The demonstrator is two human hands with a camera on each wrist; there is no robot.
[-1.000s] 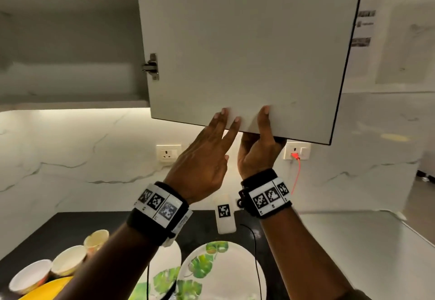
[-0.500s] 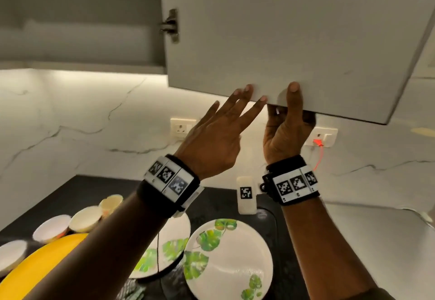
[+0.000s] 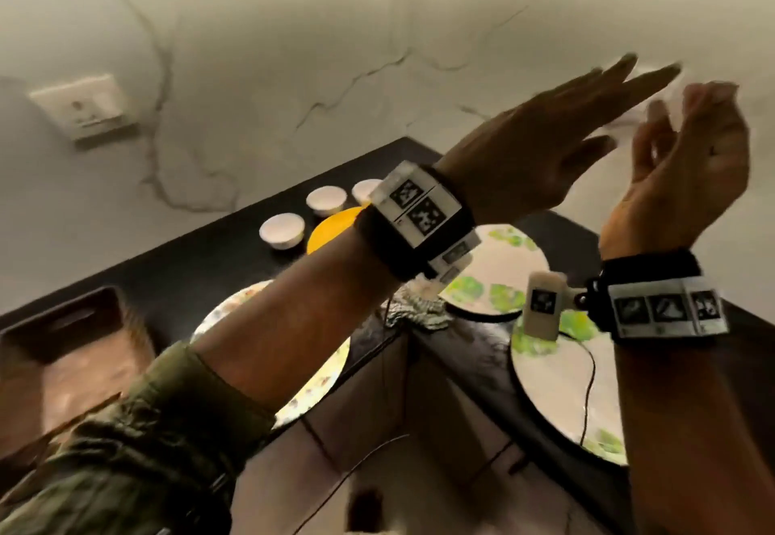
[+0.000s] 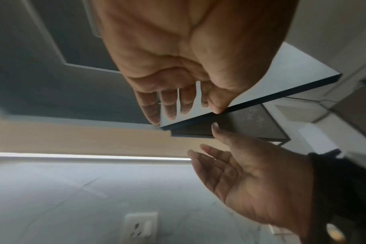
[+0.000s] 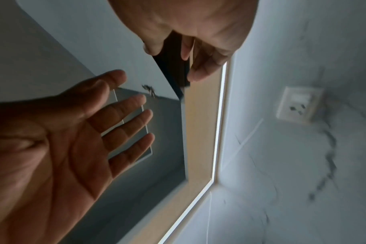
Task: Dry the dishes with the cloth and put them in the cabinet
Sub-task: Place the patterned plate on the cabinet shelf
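Head view: the dishes are seen undried on the dark counter [image 3: 201, 266]: three small bowls [image 3: 282, 230], a yellow plate [image 3: 331, 226] and leaf-patterned plates [image 3: 499, 278], with the cloth [image 3: 413, 312] crumpled between them. Nothing has been stored yet. Overhead, the cabinet door [image 4: 286, 79] is swung open. The left hand [image 3: 541, 152] is raised with fingers spread, holding nothing; the right hand [image 3: 687, 165] is loosely curled, empty.
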